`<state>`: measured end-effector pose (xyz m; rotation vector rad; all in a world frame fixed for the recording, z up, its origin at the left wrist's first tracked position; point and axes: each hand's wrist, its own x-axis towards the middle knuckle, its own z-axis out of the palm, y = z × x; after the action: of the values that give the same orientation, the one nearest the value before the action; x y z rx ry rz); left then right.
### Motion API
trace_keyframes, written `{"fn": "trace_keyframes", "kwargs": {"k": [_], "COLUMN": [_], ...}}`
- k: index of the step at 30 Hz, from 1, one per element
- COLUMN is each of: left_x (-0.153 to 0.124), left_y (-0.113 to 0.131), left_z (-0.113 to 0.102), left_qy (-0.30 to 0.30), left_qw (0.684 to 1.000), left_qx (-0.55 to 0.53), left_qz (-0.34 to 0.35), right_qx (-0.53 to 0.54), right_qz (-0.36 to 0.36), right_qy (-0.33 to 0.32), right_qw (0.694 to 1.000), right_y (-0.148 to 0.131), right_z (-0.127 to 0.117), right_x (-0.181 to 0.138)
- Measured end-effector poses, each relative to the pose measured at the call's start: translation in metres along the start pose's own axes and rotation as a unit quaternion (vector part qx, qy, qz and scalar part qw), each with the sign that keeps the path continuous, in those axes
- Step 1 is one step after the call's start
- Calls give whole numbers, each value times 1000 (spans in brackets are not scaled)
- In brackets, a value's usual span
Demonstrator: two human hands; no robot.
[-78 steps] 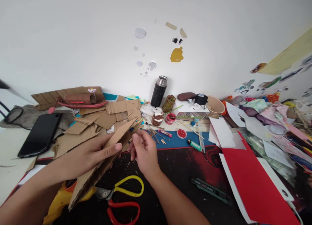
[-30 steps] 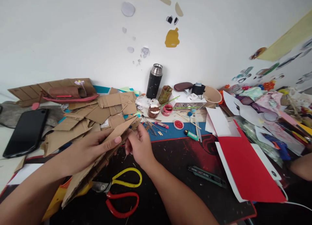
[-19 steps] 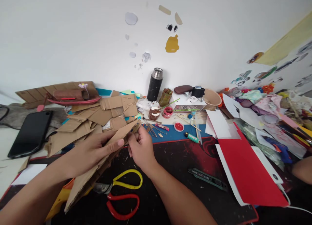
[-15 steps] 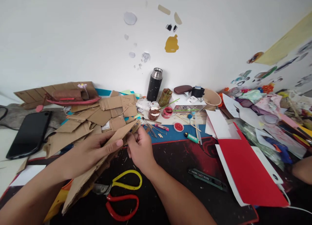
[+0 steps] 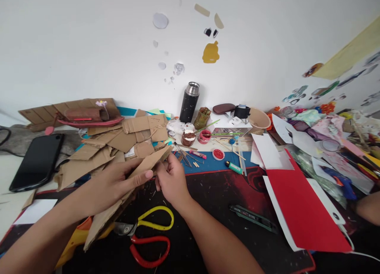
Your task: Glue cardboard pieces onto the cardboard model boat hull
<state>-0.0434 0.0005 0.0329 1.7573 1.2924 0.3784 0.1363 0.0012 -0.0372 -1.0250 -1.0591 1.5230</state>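
My left hand [image 5: 121,183] is closed on a long piece of cardboard [image 5: 154,157], thumb lying along its near face. The cardboard is tilted, its far end raised and its lower end reaching down toward me. Behind its far end my right hand [image 5: 173,179] is closed, fingertips curled at the cardboard's back side; whatever they pinch there is hidden. Below the hands, scissors [image 5: 151,236] with one yellow and one red handle lie on the black mat [image 5: 208,234]. Part of a yellow and orange tool [image 5: 69,248] shows under my left forearm.
Cardboard scraps [image 5: 118,141] are piled at the left, near a phone [image 5: 37,161] and a small model boat [image 5: 89,118]. A black flask [image 5: 189,104] and paint jars [image 5: 188,137] stand by the wall. A utility knife [image 5: 252,218] and red card [image 5: 305,210] lie right.
The lower end of the cardboard has swung slightly up and to the right. My hands keep nearly the same hold, and the whole view has shifted a little.
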Motion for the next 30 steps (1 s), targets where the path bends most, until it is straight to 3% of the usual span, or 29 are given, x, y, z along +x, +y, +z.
{"fn": "trace_keyframes", "kwargs": {"k": [7,19,30], "left_x": [3,1,3], "left_y": [2,-2,-2], "left_z": [9,2,3], "left_qy": [35,-7,7], "left_qw": [999,1000,1000], "left_qx": [26,-24,-2], "left_qz": [3,-7,-6], "right_qx": [4,14,8], "right_qz": [0,2,-10], "right_qy": [19,9,30], "right_qw": [1000,1000,999], "right_y": [3,3,0], "right_z": [2,2,2], "right_x": [0,0,-1]}}
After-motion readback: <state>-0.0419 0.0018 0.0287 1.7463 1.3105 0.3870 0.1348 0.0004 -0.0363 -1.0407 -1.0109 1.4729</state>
